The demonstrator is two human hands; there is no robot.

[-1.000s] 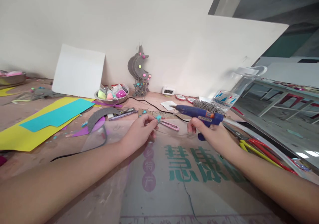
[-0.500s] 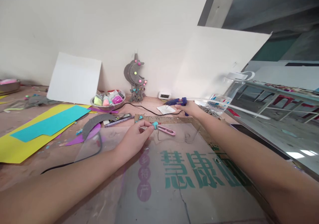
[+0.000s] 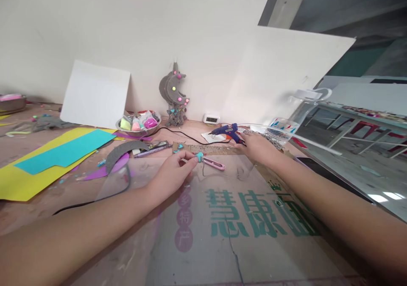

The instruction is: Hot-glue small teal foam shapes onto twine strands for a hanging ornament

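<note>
Fingers of your left hand [image 3: 174, 169] were bent, thumb and forefinger pinching a small turquoise piece [image 3: 199, 156], which sat over the far part of a see-through sheet [image 3: 197, 252]. On the left of the table lay a yellow sheet [image 3: 19, 186] with a turquoise sheet [image 3: 66, 150] across it; farther right came a grey curved strip [image 3: 119, 152] and, beyond it, a bowl [image 3: 144, 132] of coloured packets. At the far wall, a grey moon ornament [image 3: 171, 90] already bore coloured balls and dangling bits, and looked largely put together. By contrast, the piece in your pinch was apart from that ornament and seemed unfinished; whether glue was on it, or whether the grey cord [image 3: 203, 171] just nearer was fixed to it, you could not have told from this view. Just right of it lay a pink tool [image 3: 214, 164]. Farther right, the glue gun [image 3: 225, 129] had its nozzle over a white paper [image 3: 210, 137], with your right hand [image 3: 259, 147] at its handle; whether those fingers gripped it or merely rested there could not be told.
</note>
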